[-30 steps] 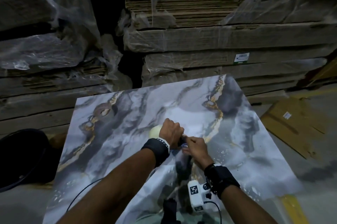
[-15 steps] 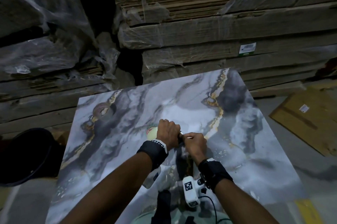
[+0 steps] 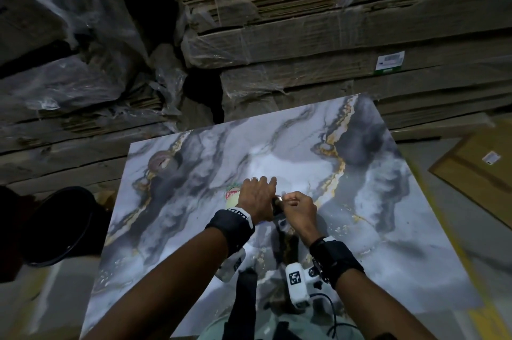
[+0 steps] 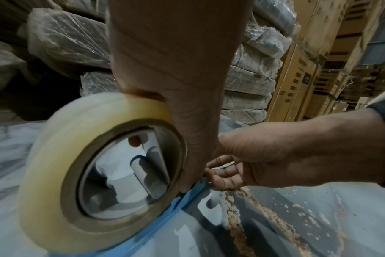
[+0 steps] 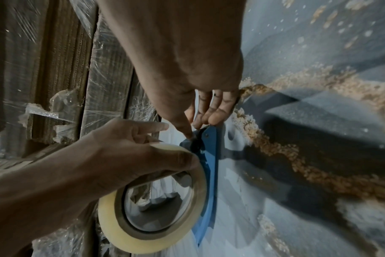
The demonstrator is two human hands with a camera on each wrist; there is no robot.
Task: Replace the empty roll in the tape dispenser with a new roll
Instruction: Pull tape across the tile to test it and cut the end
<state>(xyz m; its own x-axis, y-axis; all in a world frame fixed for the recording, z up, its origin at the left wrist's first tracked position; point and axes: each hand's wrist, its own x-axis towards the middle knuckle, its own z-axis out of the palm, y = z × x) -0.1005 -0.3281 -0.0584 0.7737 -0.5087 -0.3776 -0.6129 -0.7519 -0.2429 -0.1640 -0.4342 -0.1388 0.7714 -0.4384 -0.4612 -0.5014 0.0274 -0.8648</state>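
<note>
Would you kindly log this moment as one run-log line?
left hand holds tape roll | roll seated on blue dispenser | right hand fingers at dispenser's front end

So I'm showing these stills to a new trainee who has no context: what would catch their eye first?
First, the two hands meeting mid-table: the left hand grips a pale roll of clear tape seated on a blue tape dispenser, while the right hand fingers the dispenser's front end. Next, the marbled grey, white and gold tabletop beneath them. Behind it rise plastic-wrapped stacks of flattened cardboard.
</note>
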